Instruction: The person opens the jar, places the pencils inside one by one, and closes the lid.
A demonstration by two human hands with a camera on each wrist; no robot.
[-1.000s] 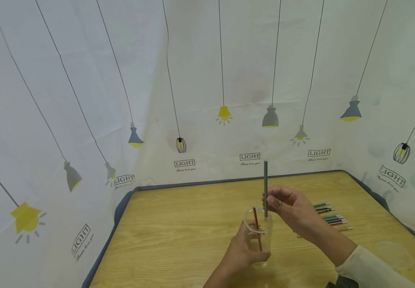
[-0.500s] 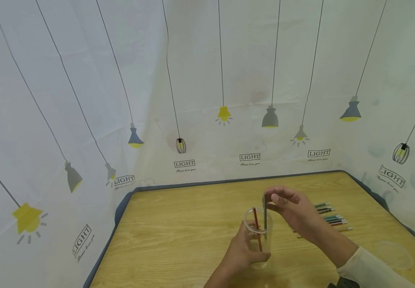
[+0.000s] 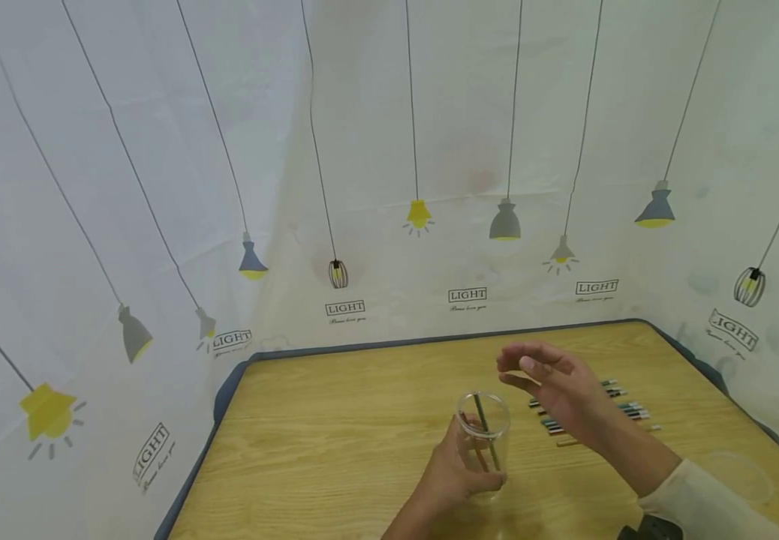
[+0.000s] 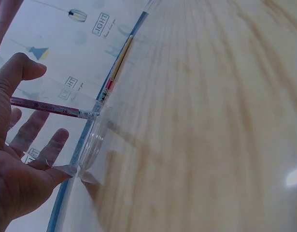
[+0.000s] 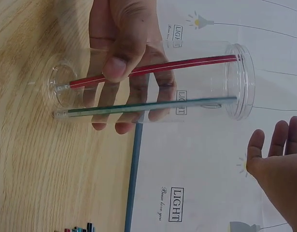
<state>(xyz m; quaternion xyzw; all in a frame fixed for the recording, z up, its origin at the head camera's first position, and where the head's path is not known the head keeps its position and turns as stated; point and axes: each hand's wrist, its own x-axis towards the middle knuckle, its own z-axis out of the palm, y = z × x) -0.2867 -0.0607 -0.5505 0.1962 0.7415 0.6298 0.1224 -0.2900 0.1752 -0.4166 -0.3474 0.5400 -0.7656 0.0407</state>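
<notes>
Through the head camera I am taking the clear cup (image 5: 196,79) as my landmark; it is standing upright on the wooden table (image 3: 335,427). The left hand (image 3: 453,469) is grasping it, thumb and fingers curving around its wall. Inside the cup, a red pencil (image 5: 187,64) and a green pencil (image 5: 187,103) are leaning, both with their eraser ends down at the base; from the head they are appearing to cross. The right hand (image 3: 558,375) is hovering above and to the right of the cup, apart from its rim, its grip released and its fingers loosely bent. To the right of the cup, I am seeing a group of pencils (image 3: 633,410) lying on the table, partly hidden by the right hand and forearm. A tan pencil (image 3: 566,444) is lying at the group's near edge. Farther right of the cup, a clear round disc (image 3: 737,478) is lying flat. Behind the cup, a pale backdrop (image 3: 369,112) printed with lamps is rising past the table's far edge.
</notes>
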